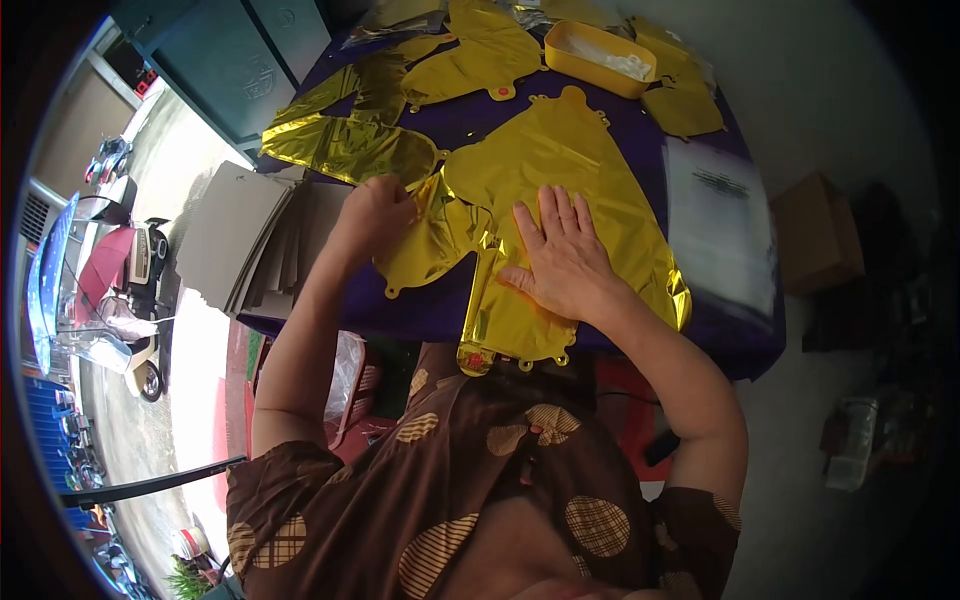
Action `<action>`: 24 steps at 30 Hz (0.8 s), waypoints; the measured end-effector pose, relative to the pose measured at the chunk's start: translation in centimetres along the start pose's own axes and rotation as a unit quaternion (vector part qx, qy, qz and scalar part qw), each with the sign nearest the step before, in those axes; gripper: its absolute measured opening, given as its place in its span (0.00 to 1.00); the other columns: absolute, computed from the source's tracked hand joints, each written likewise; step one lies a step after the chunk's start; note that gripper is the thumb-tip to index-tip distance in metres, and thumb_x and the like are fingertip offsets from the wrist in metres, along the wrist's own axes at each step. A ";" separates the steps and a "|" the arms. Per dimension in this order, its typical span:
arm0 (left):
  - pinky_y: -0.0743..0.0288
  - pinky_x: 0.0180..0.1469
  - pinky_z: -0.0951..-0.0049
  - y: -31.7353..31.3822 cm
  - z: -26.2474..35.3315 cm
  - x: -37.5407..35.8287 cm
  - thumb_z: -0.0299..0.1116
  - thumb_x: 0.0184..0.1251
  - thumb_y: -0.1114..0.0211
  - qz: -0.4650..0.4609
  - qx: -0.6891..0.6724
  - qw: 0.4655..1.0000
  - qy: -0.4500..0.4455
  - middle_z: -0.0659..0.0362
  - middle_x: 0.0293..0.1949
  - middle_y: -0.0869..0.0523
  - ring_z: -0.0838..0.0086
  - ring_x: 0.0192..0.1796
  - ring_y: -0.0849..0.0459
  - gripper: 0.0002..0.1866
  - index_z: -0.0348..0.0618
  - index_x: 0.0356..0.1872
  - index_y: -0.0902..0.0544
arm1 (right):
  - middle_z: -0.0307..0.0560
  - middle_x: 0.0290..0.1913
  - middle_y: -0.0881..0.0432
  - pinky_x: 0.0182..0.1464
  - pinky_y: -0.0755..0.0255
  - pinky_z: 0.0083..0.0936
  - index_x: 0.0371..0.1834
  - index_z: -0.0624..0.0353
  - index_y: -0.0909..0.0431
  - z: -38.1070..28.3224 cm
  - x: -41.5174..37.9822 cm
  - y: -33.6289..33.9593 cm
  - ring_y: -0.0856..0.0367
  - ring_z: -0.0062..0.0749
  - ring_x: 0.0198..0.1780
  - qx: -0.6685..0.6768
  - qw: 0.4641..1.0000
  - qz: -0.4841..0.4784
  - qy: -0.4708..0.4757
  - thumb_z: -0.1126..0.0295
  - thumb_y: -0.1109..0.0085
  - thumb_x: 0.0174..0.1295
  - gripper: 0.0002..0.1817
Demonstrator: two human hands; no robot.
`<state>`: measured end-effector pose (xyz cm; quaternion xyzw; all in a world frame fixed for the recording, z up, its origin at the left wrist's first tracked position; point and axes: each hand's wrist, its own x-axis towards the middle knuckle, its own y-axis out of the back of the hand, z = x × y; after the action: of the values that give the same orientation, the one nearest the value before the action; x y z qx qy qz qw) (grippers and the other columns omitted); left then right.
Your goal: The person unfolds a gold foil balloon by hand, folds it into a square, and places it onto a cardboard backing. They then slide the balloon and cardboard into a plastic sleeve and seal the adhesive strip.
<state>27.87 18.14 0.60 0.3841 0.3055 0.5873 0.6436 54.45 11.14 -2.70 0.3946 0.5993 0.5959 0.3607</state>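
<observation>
A large flat gold foil balloon (560, 150) lies across the purple-covered table (640, 120), its lower end at the front edge. My right hand (565, 255) rests flat on it, fingers stretched out and palm down. At the balloon's left side, my left hand (378, 215) is closed in a fist on the foil, with its fingertips hidden. One narrow part of the foil (483, 300) is folded over and shiny, ending in a reddish spot. Just beyond my left hand lies more crinkled gold foil (350, 148).
A stack of grey cards (240, 240) sits at the table's left edge. Further back are more gold foil pieces (480, 55) and a yellow tub (600, 58) holding small white items. A clear plastic packet (720, 235) lies on the right, near a cardboard box (818, 232).
</observation>
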 end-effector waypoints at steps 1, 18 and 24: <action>0.24 0.39 0.60 0.9 0.7 0.2 0.36 0.58 0.37 -0.023 -0.050 0.998 0.012 0.46 0.28 0.14 0.60 0.35 0.13 0.13 0.33 0.32 0.18 | 0.76 0.79 0.53 0.81 0.73 0.51 0.80 0.64 0.50 0.0 0.0 -0.1 0.61 0.64 0.82 -0.001 1.000 0.002 0.000 0.33 0.67 0.72 0.48; 0.24 0.43 0.67 3.6 9.0 0.6 0.39 0.63 0.35 -0.214 -0.144 0.951 -0.168 0.52 0.33 0.15 0.70 0.36 0.17 0.17 0.31 0.41 0.18 | 0.77 0.76 0.47 0.80 0.67 0.53 0.77 0.66 0.44 -0.1 0.0 0.4 0.55 0.67 0.80 0.023 0.999 0.023 0.000 0.36 0.57 0.69 0.47; 0.22 0.59 0.63 -1.7 4.7 5.7 0.28 0.74 0.43 -0.165 -0.294 0.909 -0.246 0.45 0.50 0.14 0.56 0.56 0.15 0.10 0.33 0.49 0.20 | 0.76 0.74 0.44 0.79 0.63 0.52 0.74 0.67 0.39 0.6 -0.2 0.0 0.49 0.68 0.77 0.037 0.993 0.085 0.070 0.42 0.44 0.62 0.46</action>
<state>33.39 23.17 1.90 0.2537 0.0096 0.4233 0.8697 55.02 11.24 -2.69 0.4147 0.6085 0.6282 0.2511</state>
